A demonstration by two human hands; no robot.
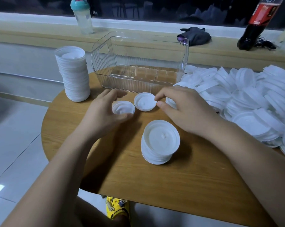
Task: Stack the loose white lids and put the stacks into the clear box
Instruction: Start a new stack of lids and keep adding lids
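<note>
My left hand (104, 110) curls around a small stack of white lids (123, 107) on the wooden table (155, 177), thumb and fingers at its rim. My right hand (179, 107) pinches the right rim of a single white lid (144, 101) beside that stack. A short stack of lids (160, 141) stands nearer to me, untouched. A tall stack (73, 74) rises at the table's far left. The clear box (105, 51) stands behind the hands and holds nothing. A big heap of loose lids (246, 97) covers the right side.
On the window ledge stand a teal-capped bottle (82, 15), a dark cloth bundle (195, 36) and a cola bottle (256, 23). The round table's edge curves close on the left, with tiled floor (15, 136) beyond. A yellow shoe (116, 208) shows under the table.
</note>
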